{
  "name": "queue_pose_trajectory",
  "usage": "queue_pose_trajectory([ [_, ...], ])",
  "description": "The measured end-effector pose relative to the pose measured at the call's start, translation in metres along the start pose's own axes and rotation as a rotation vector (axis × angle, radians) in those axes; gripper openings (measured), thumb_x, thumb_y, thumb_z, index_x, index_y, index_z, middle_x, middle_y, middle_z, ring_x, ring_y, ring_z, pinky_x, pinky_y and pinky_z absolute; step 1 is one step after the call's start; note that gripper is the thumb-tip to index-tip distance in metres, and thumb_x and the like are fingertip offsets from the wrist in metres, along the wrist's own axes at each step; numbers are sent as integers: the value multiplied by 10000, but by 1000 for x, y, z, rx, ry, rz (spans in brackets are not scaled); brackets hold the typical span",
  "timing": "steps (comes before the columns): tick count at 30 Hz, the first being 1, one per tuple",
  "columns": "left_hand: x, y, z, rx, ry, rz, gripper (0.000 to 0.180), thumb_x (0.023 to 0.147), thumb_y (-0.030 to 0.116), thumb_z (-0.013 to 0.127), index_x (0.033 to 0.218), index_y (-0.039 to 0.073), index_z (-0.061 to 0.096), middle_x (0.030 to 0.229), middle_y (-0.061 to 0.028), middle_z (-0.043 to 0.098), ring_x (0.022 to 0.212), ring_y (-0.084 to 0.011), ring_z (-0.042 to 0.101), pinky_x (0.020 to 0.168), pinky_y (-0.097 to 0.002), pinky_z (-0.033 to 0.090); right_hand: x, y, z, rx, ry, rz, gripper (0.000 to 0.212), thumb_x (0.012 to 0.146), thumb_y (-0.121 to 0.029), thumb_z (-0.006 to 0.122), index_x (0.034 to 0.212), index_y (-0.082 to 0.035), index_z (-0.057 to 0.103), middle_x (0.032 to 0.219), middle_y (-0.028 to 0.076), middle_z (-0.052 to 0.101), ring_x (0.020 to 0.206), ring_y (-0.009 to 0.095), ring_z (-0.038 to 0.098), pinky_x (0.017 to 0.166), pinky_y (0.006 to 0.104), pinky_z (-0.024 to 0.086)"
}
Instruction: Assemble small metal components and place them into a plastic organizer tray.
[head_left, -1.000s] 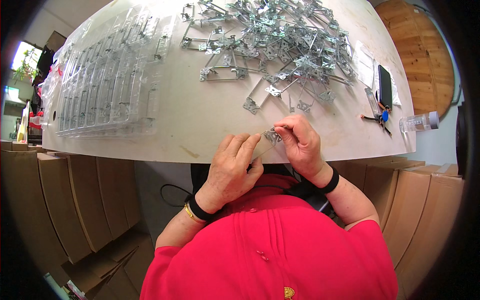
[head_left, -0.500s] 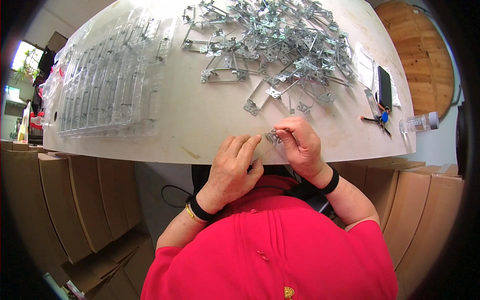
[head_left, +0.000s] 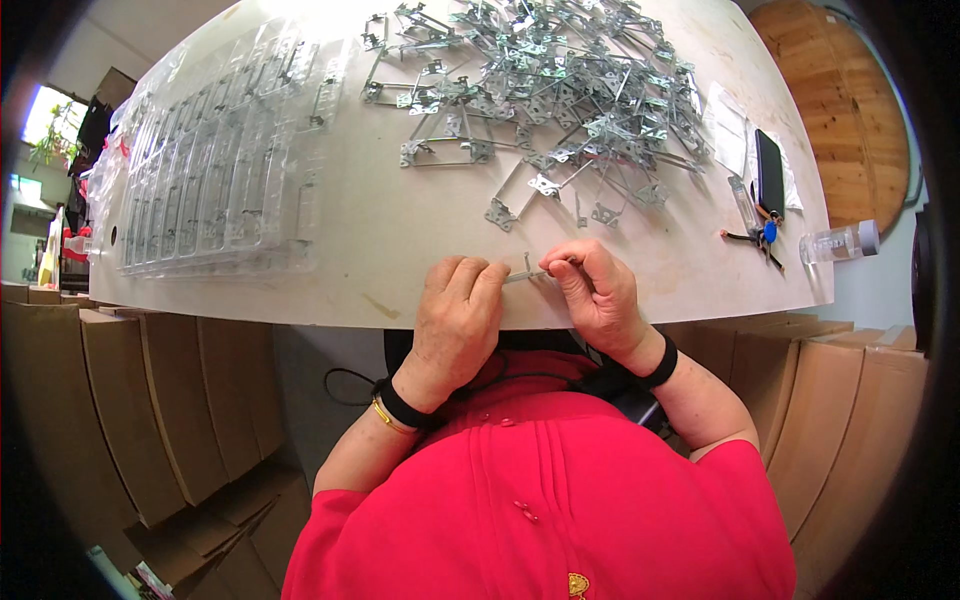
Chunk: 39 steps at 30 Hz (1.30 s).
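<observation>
Near the table's front edge, a small silver metal bracket [head_left: 531,270] spans the gap between my two hands. Its left end is pinched in my left hand [head_left: 460,315], whose fingers are closed and hide part of it. My right hand [head_left: 600,295] is also closed, thumb against forefinger, gripping the bracket's right end. Just beyond the hands lie a few loose brackets [head_left: 501,213] of the same grey metal. Behind them spreads a large tangled heap of metal brackets [head_left: 590,100].
Stacked clear plastic trays [head_left: 215,170] holding metal parts cover the table's left. On the right are a dark phone [head_left: 769,170], keys with a blue tag [head_left: 769,234] and a clear bottle [head_left: 835,245]. Cardboard boxes [head_left: 140,400] stand below the table on both sides.
My left hand has shifted slightly left, its fingertips farther from the right hand's. The bracket has turned and now appears thinner, edge-on. My right hand has barely moved.
</observation>
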<state>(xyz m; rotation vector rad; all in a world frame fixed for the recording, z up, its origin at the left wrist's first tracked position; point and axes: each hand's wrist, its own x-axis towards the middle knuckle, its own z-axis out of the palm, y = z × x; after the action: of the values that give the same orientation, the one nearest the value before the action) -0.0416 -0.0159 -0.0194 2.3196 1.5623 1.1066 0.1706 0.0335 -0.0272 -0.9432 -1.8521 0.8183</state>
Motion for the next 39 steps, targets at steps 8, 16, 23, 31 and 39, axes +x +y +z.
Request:
queue_pose_trajectory([
  [8, 0, 4, -4, 138, -53, 50, 291, 798, 23, 763, 1080, 43, 692, 1000, -108, 643, 956, -321, 622, 861, -436, 476, 2, -1, -2, -20, -53, -6, 85, 1005, -79, 721, 1036, -46, 649, 863, 144, 676, 772, 346, 667, 699, 408, 528],
  [16, 1, 11, -19, 85, -168, 4, 404, 816, 179, 813, 1165, 15, 691, 1061, -131, 645, 1017, -337, 617, 948, -468, 476, 4, -4, 0, -60, -56, -6, 69, 1000, -52, 706, 1034, -43, 646, 860, 159, 678, 778, 360, 672, 688, 419, 528],
  [23, -12, 12, -11, 57, -130, -25, 410, 868, 136, 774, 1238, 1, 659, 1093, -149, 623, 1091, -359, 608, 1058, -499, 448, -2, -6, -1, -66, -29, 47, 23, 1041, -52, 664, 1050, -31, 666, 890, 133, 692, 768, 286, 674, 698, 368, 532],
  [31, -13, 8, -15, -7, -31, -34, 441, 824, 134, 809, 1221, 16, 656, 1119, -154, 615, 1083, -362, 607, 1027, -496, 470, -6, -2, -3, -53, -44, 174, 73, 1082, -102, 639, 1074, -38, 672, 917, 95, 697, 795, 201, 655, 731, 317, 521],
  [39, 1, -35, -78, 373, 469, -223, 442, 896, 32, 794, 1311, 25, 645, 917, -112, 657, 781, -244, 648, 690, -361, 535, -3, -4, -3, -65, -35, 178, 89, 1088, -123, 639, 1068, -39, 658, 895, 85, 690, 787, 186, 640, 731, 313, 514],
])
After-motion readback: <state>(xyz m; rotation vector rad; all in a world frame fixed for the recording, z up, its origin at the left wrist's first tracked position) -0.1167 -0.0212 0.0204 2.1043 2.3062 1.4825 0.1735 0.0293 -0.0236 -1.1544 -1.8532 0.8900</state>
